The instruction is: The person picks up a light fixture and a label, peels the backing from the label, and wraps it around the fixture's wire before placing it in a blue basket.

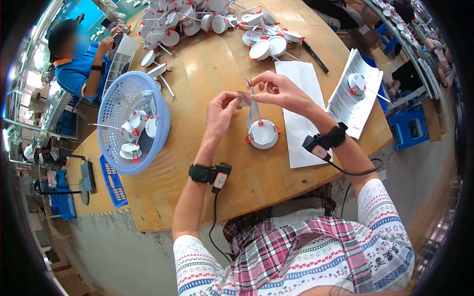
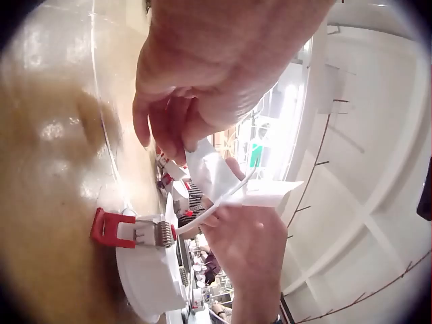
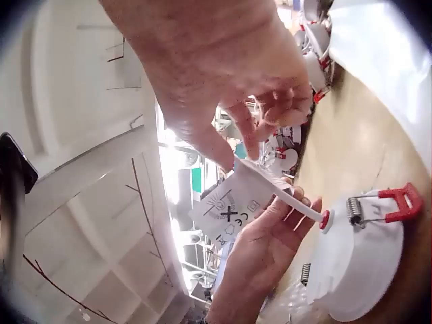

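A round white downlight (image 1: pixel 263 134) with red-tipped spring clips lies on the table below both hands. Its white cable (image 3: pixel 290 199) rises from a red grommet, with bare-looking wire ends at the top. A white label (image 3: pixel 226 212) printed with CE and other marks is folded around the cable. My left hand (image 1: pixel 222 111) pinches one end of the label between thumb and fingers, left of the cable. On the other side, my right hand (image 1: pixel 286 96) has thumb and index finger on the label at the cable's upper part, its other fingers loosely bent.
A blue perforated basket (image 1: pixel 160 123) with several downlights stands at left. Many more downlights (image 1: pixel 217 22) are heaped at the back. White paper (image 1: pixel 296 128), a dark pen (image 1: pixel 315 56) and a sheet stack (image 1: pixel 345 106) bearing a downlight lie right. Another person (image 1: pixel 79 64) sits far left.
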`<state>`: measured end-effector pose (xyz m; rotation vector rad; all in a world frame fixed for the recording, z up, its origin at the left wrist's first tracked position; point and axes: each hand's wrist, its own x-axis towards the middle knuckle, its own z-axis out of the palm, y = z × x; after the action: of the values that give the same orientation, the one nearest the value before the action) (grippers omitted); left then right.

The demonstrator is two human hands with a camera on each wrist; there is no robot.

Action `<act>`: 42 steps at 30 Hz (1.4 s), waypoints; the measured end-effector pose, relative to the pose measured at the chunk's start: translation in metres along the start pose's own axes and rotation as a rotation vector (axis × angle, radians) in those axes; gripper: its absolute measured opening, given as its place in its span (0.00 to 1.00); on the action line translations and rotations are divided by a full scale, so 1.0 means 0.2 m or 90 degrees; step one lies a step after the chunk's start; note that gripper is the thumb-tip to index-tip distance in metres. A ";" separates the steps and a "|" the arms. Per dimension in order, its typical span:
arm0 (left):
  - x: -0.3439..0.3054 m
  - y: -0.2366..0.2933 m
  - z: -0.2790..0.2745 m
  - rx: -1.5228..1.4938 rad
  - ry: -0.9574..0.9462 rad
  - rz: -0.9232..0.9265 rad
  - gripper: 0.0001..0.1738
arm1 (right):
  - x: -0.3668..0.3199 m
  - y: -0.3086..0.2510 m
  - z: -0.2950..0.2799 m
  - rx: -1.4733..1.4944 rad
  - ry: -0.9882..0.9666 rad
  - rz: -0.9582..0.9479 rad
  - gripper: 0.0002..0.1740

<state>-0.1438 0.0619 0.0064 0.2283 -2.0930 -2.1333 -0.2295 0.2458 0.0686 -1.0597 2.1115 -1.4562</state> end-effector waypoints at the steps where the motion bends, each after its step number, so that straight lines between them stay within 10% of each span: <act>1: 0.00 0.01 0.00 0.000 -0.004 -0.001 0.09 | 0.01 0.01 0.01 -0.002 -0.025 -0.002 0.17; 42: -0.10 0.10 -0.02 -0.047 -0.036 0.020 0.08 | 0.00 0.08 0.07 0.194 0.016 0.068 0.09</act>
<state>-0.1236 0.0622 0.0269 0.1281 -2.0275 -2.2192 -0.2261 0.2396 0.0485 -0.8048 1.8535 -1.6779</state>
